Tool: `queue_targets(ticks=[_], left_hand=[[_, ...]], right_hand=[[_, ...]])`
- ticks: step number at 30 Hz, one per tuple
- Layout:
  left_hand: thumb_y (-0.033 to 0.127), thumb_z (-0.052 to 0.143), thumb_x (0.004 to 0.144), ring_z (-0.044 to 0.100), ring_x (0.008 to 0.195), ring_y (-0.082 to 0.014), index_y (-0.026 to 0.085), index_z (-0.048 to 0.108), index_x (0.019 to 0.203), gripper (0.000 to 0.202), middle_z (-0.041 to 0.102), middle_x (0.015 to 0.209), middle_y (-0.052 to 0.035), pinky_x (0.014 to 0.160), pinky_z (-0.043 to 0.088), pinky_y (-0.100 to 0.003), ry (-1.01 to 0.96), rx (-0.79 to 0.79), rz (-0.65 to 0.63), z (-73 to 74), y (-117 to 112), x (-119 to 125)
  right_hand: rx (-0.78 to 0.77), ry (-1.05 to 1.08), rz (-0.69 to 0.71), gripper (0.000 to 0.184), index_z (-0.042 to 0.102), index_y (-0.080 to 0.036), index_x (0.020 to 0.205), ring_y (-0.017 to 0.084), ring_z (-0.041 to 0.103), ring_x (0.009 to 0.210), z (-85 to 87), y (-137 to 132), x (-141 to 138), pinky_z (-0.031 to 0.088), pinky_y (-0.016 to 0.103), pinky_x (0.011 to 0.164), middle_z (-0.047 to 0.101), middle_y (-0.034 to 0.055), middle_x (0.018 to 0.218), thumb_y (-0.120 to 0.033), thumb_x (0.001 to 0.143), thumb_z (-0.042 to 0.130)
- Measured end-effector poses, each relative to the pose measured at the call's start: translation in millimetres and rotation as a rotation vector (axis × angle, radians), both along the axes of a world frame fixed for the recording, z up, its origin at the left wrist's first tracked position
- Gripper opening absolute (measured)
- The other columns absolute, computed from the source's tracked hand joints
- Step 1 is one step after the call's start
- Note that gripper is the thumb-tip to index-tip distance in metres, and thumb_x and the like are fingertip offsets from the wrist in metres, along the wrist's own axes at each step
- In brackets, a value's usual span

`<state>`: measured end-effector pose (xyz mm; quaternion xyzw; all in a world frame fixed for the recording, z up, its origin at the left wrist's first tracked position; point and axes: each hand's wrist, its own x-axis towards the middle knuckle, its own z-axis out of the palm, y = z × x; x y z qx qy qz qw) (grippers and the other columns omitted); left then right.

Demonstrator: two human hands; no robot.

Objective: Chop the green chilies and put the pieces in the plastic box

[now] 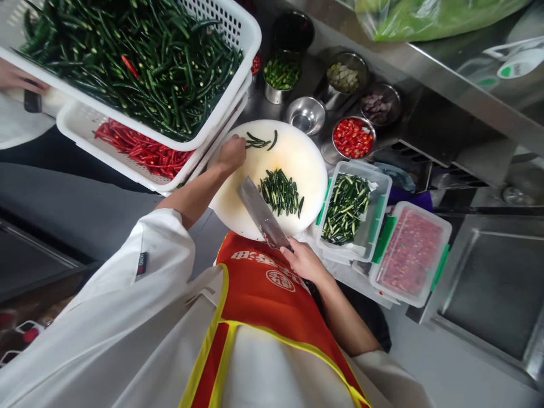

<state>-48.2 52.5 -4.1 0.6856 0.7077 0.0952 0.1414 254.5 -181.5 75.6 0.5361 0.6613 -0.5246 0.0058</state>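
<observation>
My right hand (302,260) is closed round the handle of a cleaver (261,213), whose blade lies over the near part of a round white cutting board (304,156). A heap of halved green chilies (280,192) sits on the board beside the blade. My left hand (232,153) is closed at the board's far left edge, fingers on a few whole green chilies (259,141) lying there.
A white basket of green chilies (136,56) is stacked over a basket of red chilies (140,150) at the left. Right of the board stand a tub of cut green chilies (346,207), a lidded tub (410,252), and several steel bowls (352,137). Another person's hand (19,79) shows far left.
</observation>
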Motion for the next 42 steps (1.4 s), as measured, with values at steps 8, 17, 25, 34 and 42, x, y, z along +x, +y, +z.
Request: queue_targets(ticks=[8,17,25,34,42], left_hand=[[0.018,0.051,0.089,0.064,0.092,-0.0229,0.018,0.071,0.094,0.02,0.065,0.1,-0.0094,0.08,0.051,-0.032,-0.107,-0.058,-0.497,8.3,-77,-6],[0.025,0.04,0.102,0.063,0.101,-0.0195,0.019,0.07,0.103,0.031,0.069,0.112,-0.0087,0.088,0.053,-0.032,-0.223,0.111,-0.726,-12.2,-137,4],[0.025,0.044,0.1,0.064,0.102,-0.0198,0.019,0.071,0.102,0.027,0.069,0.11,-0.0106,0.089,0.054,-0.033,-0.34,0.15,-0.744,-22.3,-132,-2],[0.026,0.043,0.101,0.063,0.098,-0.0192,0.018,0.069,0.099,0.028,0.07,0.107,-0.0104,0.087,0.053,-0.033,-0.307,0.179,-0.804,-21.0,-130,-1],[0.022,0.047,0.097,0.06,0.104,-0.0234,0.015,0.068,0.099,0.022,0.067,0.104,-0.0124,0.096,0.05,-0.038,-0.247,0.278,-0.314,-7.7,-30,6]], right_hand=[[-0.081,-0.022,-0.241,0.022,0.042,-0.026,0.083,0.018,0.057,0.042,-13.9,3,1,0.043,0.028,0.051,0.054,-0.0062,0.049,-0.044,0.096,0.043],[-0.021,-0.111,-0.025,0.018,0.047,-0.025,0.089,0.019,0.061,0.052,5.9,22,-2,0.042,0.028,0.056,0.059,-0.0024,0.056,-0.04,0.097,0.043],[-0.013,-0.135,0.095,0.02,0.054,-0.023,0.091,0.021,0.065,0.07,31.1,32,18,0.042,0.028,0.062,0.065,0.002,0.068,-0.038,0.098,0.043],[0.13,-0.117,-0.023,0.016,0.052,-0.021,0.094,0.024,0.067,0.077,-18.2,43,-38,0.044,0.03,0.069,0.069,0.0075,0.077,-0.033,0.098,0.043],[-0.069,-0.004,-0.171,0.021,0.048,-0.026,0.091,0.02,0.059,0.046,5.1,8,6,0.046,0.03,0.055,0.055,-0.0056,0.051,-0.044,0.098,0.041]])
